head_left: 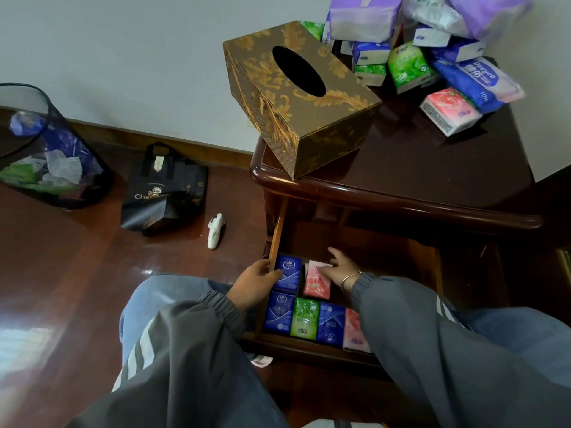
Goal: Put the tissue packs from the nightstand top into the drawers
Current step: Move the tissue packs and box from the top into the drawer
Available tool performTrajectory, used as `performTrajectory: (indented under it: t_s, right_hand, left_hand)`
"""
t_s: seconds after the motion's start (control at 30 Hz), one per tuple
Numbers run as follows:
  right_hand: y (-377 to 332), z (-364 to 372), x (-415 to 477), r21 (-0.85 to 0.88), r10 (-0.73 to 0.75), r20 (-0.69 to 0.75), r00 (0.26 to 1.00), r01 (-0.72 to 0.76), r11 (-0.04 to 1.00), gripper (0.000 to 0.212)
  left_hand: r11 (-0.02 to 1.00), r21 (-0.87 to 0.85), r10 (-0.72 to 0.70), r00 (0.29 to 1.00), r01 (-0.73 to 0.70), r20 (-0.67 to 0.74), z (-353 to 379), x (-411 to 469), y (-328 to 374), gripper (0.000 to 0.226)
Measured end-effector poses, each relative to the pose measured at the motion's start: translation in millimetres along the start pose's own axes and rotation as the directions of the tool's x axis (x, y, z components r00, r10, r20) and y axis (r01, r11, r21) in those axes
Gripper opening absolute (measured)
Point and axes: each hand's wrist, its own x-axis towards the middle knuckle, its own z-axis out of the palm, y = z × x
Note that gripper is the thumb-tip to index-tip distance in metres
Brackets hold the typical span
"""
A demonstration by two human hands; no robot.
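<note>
Nearest me, my left hand (259, 282) curls over the side wall of the open wooden drawer (276, 236), probably steadying it, my right hand (340, 267) presses straight fingers on a soft pink tissue pack (316, 284), I guess to line it up, and the colourful plastic-wrapped pile of tissue packs (432, 57) waits on the dark nightstand top (417, 156).

The person is wearing grey sleeves (197, 359) ending in gathered cuffs (221, 307), with pale stripes (139, 356) running along them. Light blue jeans (160, 291) are showing. A silver bangle (350, 278) is circling the wrist of the right hand (340, 267).
</note>
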Motion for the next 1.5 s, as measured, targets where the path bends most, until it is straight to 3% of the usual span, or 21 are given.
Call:
performTrajectory:
  t_s: [0.2, 0.3, 0.4, 0.47, 0.57, 0.67, 0.93, 1.03, 1.13, 1.23, 1.37, 1.5]
  right_hand:
    - [-0.6, 8.9, 0.5, -0.297, -0.045, 0.159, 0.986, 0.092, 0.95, 0.054]
    - [5.1, 6.7, -2.8, -0.323, -0.109, 0.124, 0.986, 0.144, 0.936, 0.071]
    - [13.4, 5.0, -5.0, -0.243, -0.078, -0.008, 0.997, 0.074, 0.967, 0.082]
    - [18.5, 3.9, -2.2, -0.19, 0.017, -0.02, 1.0, -0.021, 0.981, 0.066]
    - [21.4, 5.3, -3.1, -0.138, 0.151, 0.091, 0.984, -0.138, 0.981, 0.031]
    - [21.0, 9.7, -3.5, -0.251, 0.134, 0.145, 0.98, -0.095, 0.963, 0.015]
    - [6.5, 1.7, -4.9, -0.527, 0.038, 0.129, 0.991, 0.036, 0.849, 0.035]
    - [-10.4, -7.6, -7.9, -0.633, -0.159, 0.006, 0.987, 0.127, 0.764, 0.044]
    - [-29.9, 4.3, -8.9, -0.571, -0.332, 0.122, 0.935, 0.34, 0.747, 0.048]
    - [-44.0, 21.9, -1.4, -0.645, -0.259, 0.241, 0.935, 0.354, 0.677, 0.048]
    - [-50.7, 35.8, 3.7, -0.712, -0.207, 0.296, 0.933, 0.36, 0.603, 0.04]
    - [-44.9, 33.3, 4.3, -0.658, -0.198, 0.29, 0.936, 0.345, 0.669, 0.042]
  left_hand:
    - [1.0, -0.026, -0.012, 1.0, 0.012, 0.001, -0.4, 2.6, -4.5, 0.053]
    - [1.0, -0.003, -0.004, 1.0, 0.004, -0.019, 0.2, 2.7, -4.8, 0.052]
    - [1.0, 0.005, 0.0, 1.0, 0.0, -0.02, -0.1, 2.3, -4.1, 0.051]
    - [1.0, 0.007, -0.005, 1.0, 0.005, 0.001, -0.6, 1.3, -3.0, 0.051]
    - [1.0, 0.028, 0.011, 0.999, -0.01, -0.033, -0.1, 3.4, -6.2, 0.051]
    - [0.999, 0.033, 0.011, 0.999, -0.01, -0.046, 0.9, 6.8, -9.0, 0.052]
    - [1.0, 0.018, -0.008, 1.0, 0.009, -0.014, 0.5, 9.1, -8.6, 0.055]
    - [1.0, 0.016, -0.003, 1.0, 0.004, -0.02, 0.3, 9.7, -9.0, 0.055]
    - [1.0, 0.026, 0.0, 1.0, 0.001, -0.03, 1.1, 10.3, -10.7, 0.051]
    - [1.0, 0.026, 0.004, 1.0, -0.003, -0.03, 1.2, 10.1, -10.6, 0.046]
    - [0.999, 0.038, 0.008, 1.0, -0.007, -0.018, -0.1, 9.0, -11.7, 0.048]
    - [0.999, 0.042, 0.011, 1.0, -0.011, -0.002, -1.8, 11.1, -12.3, 0.051]
